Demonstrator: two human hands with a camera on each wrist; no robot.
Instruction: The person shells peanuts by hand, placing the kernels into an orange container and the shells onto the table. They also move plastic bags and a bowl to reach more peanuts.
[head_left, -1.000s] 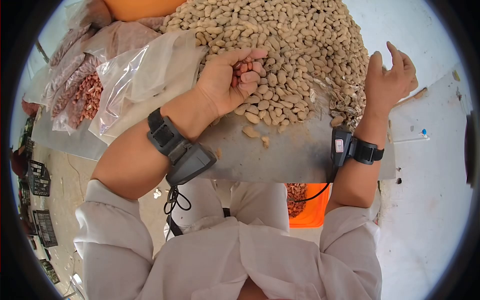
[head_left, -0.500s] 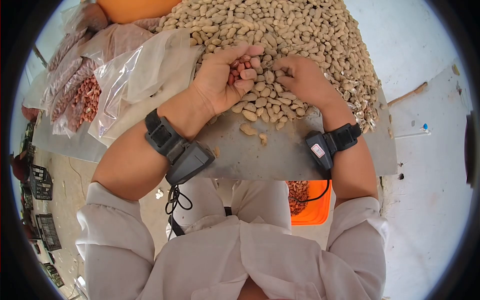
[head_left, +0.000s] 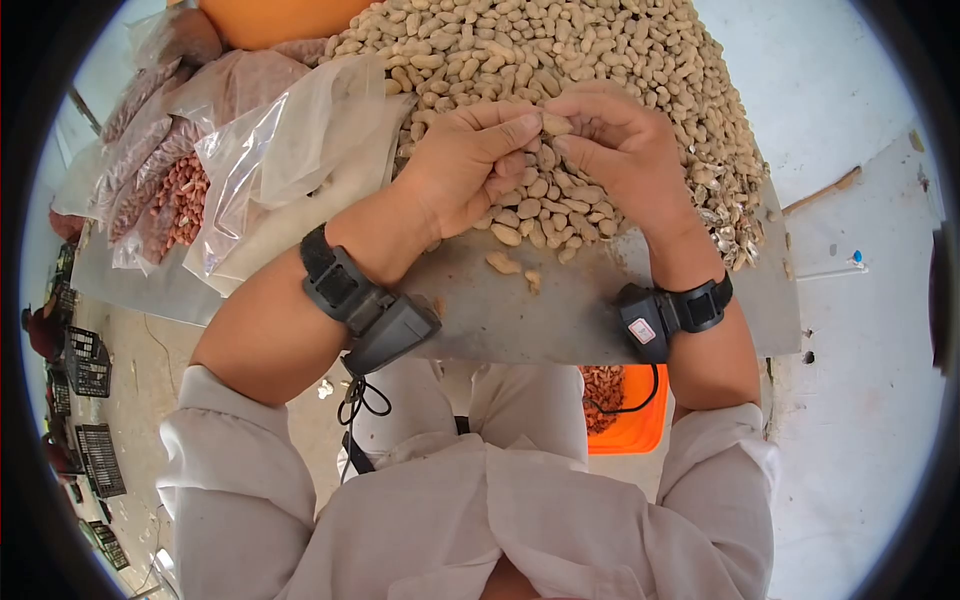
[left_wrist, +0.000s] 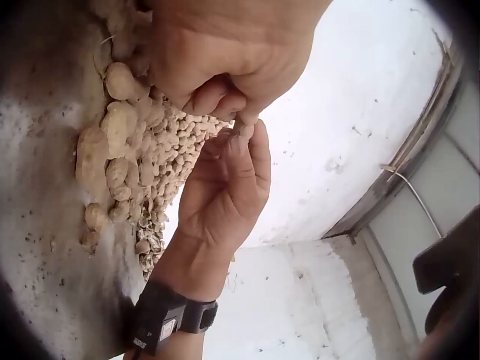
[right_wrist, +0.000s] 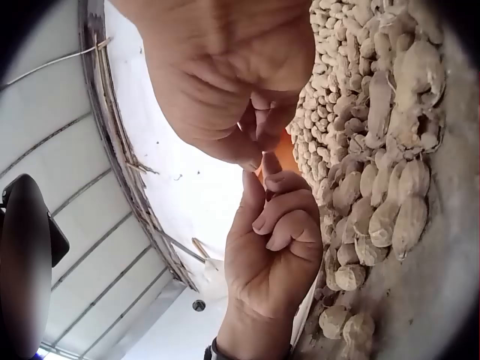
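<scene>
While hands (head_left: 465, 168) (head_left: 635, 152) seemingly pinch peanut (head_left: 555, 125), table edge (head_left: 520, 357) apart.

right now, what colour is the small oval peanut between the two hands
Light tan; the small oval peanut shows best in the head view.

Grey tabletop (head_left: 540, 318), heaped unshelled peanuts (head_left: 580, 45), broken shells (head_left: 738, 238), bagged reddish kernels (head_left: 182, 200)

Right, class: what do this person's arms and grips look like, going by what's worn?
Off-white sleeves end near the elbows. The left grip and right grip are ungloved. Each wrist has a black strap carrying a dark, boxy device with a black cable; the right device also bears a small white label.
</scene>
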